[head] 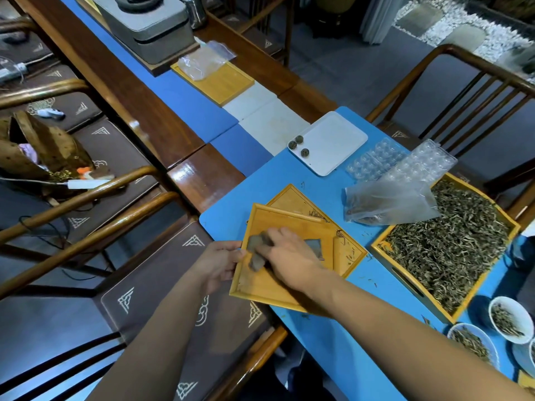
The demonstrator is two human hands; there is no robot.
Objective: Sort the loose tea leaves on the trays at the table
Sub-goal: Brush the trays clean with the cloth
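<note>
- The left hand (218, 263) grips the left rim of the upper wooden tray (269, 282), low centre of the frame, holding it tilted over a second tray (351, 256) beneath.
- The right hand (285, 256) presses a grey cloth (256, 250) onto the upper tray's floor; its fingers curl over the cloth.
- The bulk of the loose tea leaves (451, 244) lies to the right of both hands, in a large tray (379, 246) whose long axis runs diagonally; the right hand is nearer.
- The leaves look thin, wiry, pale green-grey.
</note>
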